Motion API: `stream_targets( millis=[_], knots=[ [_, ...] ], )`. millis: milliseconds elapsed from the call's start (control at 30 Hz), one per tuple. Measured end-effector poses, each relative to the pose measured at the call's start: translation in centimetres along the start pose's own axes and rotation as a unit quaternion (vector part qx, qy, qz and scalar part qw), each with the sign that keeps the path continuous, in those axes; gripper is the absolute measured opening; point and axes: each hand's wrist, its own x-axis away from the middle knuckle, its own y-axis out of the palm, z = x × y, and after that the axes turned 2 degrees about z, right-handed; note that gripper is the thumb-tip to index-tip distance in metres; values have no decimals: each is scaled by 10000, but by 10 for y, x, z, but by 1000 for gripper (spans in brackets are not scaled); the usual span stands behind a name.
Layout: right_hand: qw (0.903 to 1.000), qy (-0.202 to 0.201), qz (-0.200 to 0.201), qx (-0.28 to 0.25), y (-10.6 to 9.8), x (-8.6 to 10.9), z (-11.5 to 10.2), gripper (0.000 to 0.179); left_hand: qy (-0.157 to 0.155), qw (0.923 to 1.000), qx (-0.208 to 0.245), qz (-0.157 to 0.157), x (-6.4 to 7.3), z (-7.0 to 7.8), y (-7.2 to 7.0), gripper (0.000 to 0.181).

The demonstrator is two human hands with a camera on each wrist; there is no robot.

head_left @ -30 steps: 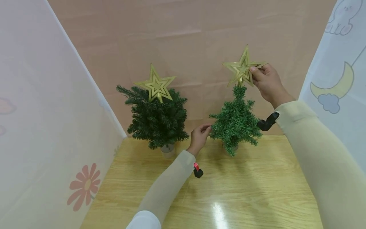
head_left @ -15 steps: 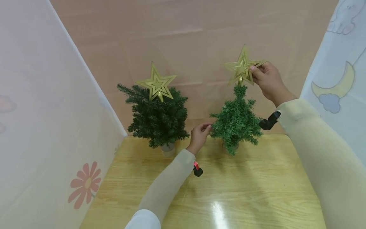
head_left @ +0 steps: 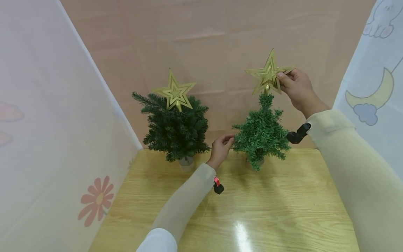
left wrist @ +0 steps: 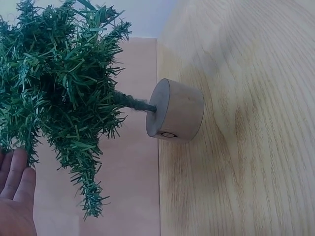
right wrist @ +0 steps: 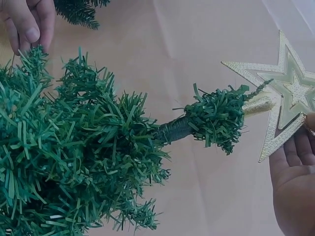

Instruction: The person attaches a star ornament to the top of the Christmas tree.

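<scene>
My right hand pinches one point of a gold star tree topper between thumb and fingers. The star stands right over the top of a small bright-green Christmas tree. In the right wrist view, the tree's thin twisted tip overlaps the star, alongside its gold socket. At the tree's left side, my left hand holds a branch tip between thumb and fingers. The tree's round, light base rests on the table.
Left of my left hand stands a darker green tree topped by another gold star, its branches close to the wrist. The wooden table meets a tan backdrop behind both trees. Printed white cloths hang on either side.
Both hands keep their grips on the star and the branch. The whole view has shifted slightly; the star stays over the treetop with hardly any movement.
</scene>
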Motion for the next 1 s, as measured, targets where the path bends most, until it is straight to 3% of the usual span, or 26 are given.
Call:
stream_targets(
  millis=[300,533,733,867,1000],
  knots=[
    [9999,26,118,-35,1,2,3,37,67,9999,-56,-57,1,1,-3,28],
    [9985,-112,175,-505,0,9,2,36,169,9998,-18,-66,5,1,-8,27],
    [9915,-391,848,-904,-1,20,-1,34,342,9994,-27,-48,9,7,-11,31],
    [9845,-851,1432,-551,1,27,-4,35,642,9979,-74,-95,11,16,-15,35],
    [9718,-1396,1801,602,9,42,-2,38,949,9954,-32,-162,17,27,-20,35]
  ],
)
